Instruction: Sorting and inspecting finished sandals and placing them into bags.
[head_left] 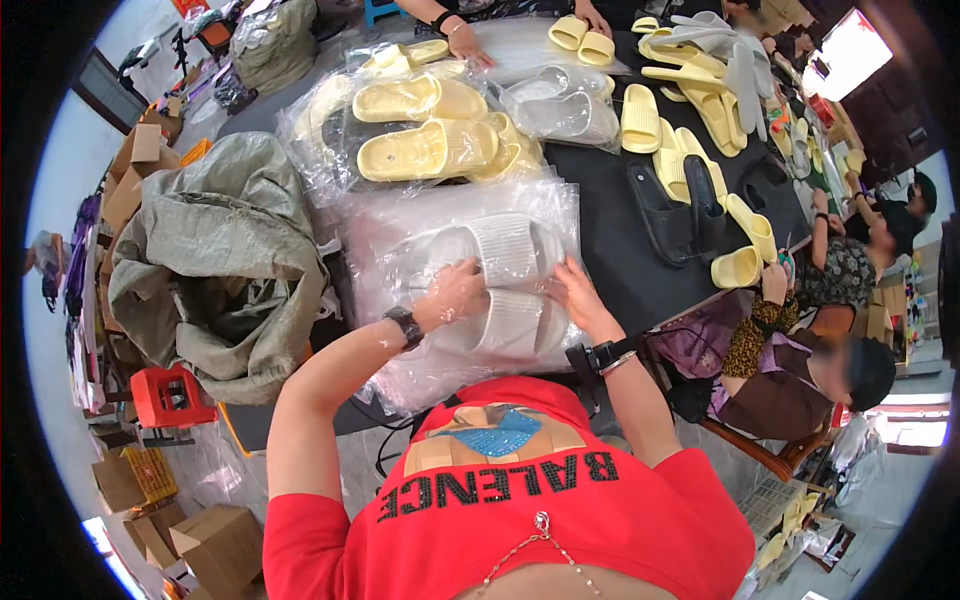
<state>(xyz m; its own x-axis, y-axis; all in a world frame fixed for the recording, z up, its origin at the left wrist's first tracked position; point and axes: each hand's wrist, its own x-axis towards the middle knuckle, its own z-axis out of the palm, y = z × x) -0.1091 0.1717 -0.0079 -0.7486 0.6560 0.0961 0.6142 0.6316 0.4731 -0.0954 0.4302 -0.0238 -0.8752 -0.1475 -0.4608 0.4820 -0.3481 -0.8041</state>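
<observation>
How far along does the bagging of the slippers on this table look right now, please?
Done: yellow slippers in clear bags lie stacked behind. In hand: left hand and right hand press a white pair into a clear bag. Left: loose yellow slippers and black slippers.

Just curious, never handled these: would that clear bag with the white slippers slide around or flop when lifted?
Probably slippery: the clear bag looks glossy and lies on a stack of similar bags. Likely floppy film, since it wrinkles around the white slippers. They look like thick foam, so probably light.
</observation>
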